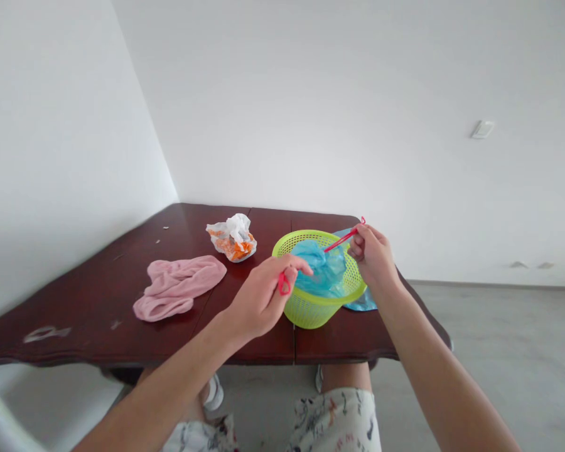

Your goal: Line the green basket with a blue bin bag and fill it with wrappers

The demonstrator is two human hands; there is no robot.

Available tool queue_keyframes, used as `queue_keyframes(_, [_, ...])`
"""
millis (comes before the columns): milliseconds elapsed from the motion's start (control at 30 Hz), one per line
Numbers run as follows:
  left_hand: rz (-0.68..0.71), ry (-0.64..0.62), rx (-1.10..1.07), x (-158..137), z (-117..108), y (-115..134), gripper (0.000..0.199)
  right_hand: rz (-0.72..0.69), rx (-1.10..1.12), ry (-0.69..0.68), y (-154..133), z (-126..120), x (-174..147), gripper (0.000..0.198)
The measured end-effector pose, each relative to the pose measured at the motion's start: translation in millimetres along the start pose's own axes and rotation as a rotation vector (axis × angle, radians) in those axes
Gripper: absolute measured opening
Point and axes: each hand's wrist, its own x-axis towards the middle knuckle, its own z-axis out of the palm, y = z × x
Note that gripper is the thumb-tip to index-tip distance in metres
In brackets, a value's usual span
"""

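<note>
Two pieces of clutter sit left of the green basket: a pink cloth, rumpled and well clear of it, and beyond that, nearer its far side, a crumpled white-and-orange wrapper. A pale blue sheet pokes out at the basket's right, on the dark table, and here the left hand cuts across the basket's near-left rim! Now the fingers: the right hand, at the basket's far-right edge, pinches a red drawstring pulled taut, slanting down to the blue bag. The left grasps a red loop by the thumb, index finger stretched over the rim. Inside the basket, there's that thin blue bag, bunched up below the fingertips; its contents, I can't tell.
</note>
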Motion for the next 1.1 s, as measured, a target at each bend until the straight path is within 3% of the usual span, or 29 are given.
queue_keyframes(67, [-0.166, -0.031, 0.186, 7, -2, -3, 0.046, 0.022, 0.059, -0.059, -8, 3, -8, 0.042])
queue_keyframes(167, [-0.27, -0.109, 0.526, 21, -1, -9, 0.061, 0.023, 0.075, -0.211, -25, 7, -24, 0.039])
queue_keyframes(300, [-0.235, -0.149, 0.746, 35, 2, -22, 0.018, -0.06, -0.167, -0.397, -37, 7, -47, 0.035])
queue_keyframes(333, [-0.201, -0.133, 0.742, 36, 3, -25, 0.014, -0.093, -0.294, -0.421, -36, 6, -53, 0.036])
queue_keyframes(400, [-0.124, -0.076, 0.704, 37, 5, -28, 0.024, -0.171, -0.601, -0.415, -31, 4, -62, 0.036])
queue_keyframes(467, [-0.051, -0.01, 0.641, 36, 9, -29, 0.032, -0.238, -0.87, -0.385, -22, 2, -67, 0.049])
queue_keyframes(533, [0.016, 0.031, 0.561, 35, 12, -28, 0.038, -0.249, -1.005, -0.433, -13, 1, -68, 0.051])
queue_keyframes(633, [0.091, 0.046, 0.485, 32, 15, -22, 0.045, -0.213, -0.999, -0.546, -3, 0, -63, 0.018])
queue_keyframes(733, [0.114, 0.051, 0.525, 29, 12, -17, 0.041, -0.186, -0.832, -0.413, -2, 0, -55, 0.016])
queue_keyframes(800, [0.108, 0.108, 0.58, 27, 9, -17, 0.026, -0.156, -0.691, -0.29, -5, 3, -53, 0.022])
queue_keyframes(867, [0.093, 0.184, 0.593, 28, 7, -19, 0.016, -0.147, -0.577, -0.259, -8, 8, -54, 0.028])
queue_keyframes(1000, [-0.02, 0.145, 0.343, 36, 12, -31, 0.003, -0.228, -0.501, -0.426, -10, 24, -64, 0.036])
queue_keyframes(1100, [-0.082, 0.078, 0.082, 41, 20, -38, 0.007, -0.307, -0.668, -0.556, -6, 31, -71, 0.05])
